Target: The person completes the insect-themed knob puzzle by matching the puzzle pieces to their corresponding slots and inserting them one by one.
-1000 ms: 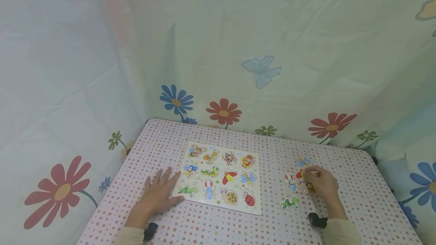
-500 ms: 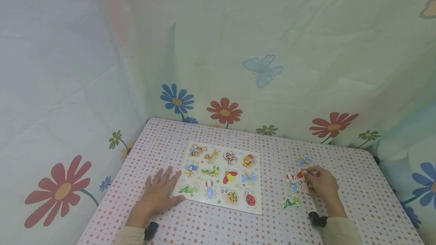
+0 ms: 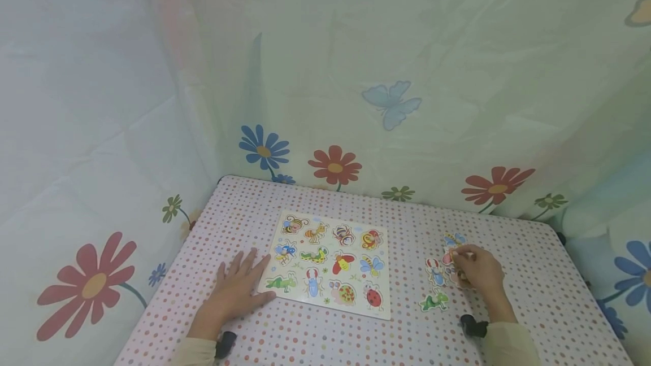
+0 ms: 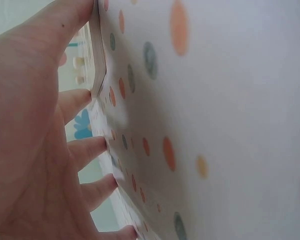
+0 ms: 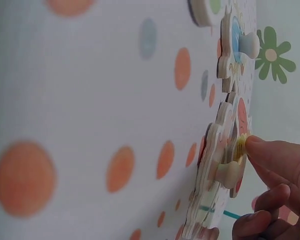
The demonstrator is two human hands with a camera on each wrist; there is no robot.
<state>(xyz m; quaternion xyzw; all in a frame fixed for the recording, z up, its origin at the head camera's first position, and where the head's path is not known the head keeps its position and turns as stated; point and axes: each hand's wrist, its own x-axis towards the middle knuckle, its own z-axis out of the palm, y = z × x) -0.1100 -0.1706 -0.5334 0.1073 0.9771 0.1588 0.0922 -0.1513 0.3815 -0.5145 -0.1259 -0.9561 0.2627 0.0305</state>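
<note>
My left hand (image 3: 236, 287) lies spread on the table at the left edge of the puzzle board (image 3: 328, 264). In the left wrist view, its thumb and index fingertip touch the side of the board (image 4: 97, 60). To the right of the board, my right hand (image 3: 480, 270) pinches a red-winged insect puzzle piece (image 3: 447, 257). The right wrist view has the thumb on the yellow part of this red piece (image 5: 240, 147), tilted over a knobbed piece (image 5: 212, 170) below it. Beside the hand lie a blue beetle piece (image 3: 435, 273) and a green grasshopper piece (image 3: 434, 301).
A yellow-and-blue winged insect piece (image 3: 454, 239) lies just beyond the right hand. Polka-dot cloth covers the table (image 3: 305, 332). Floral fabric (image 3: 315, 72) hangs behind and at both sides. Dark wrist cameras (image 3: 474, 327) sit on both wrists.
The red-winged piece has tilted up slightly in my right fingers and catches the light. My left hand and the board stay in place.
</note>
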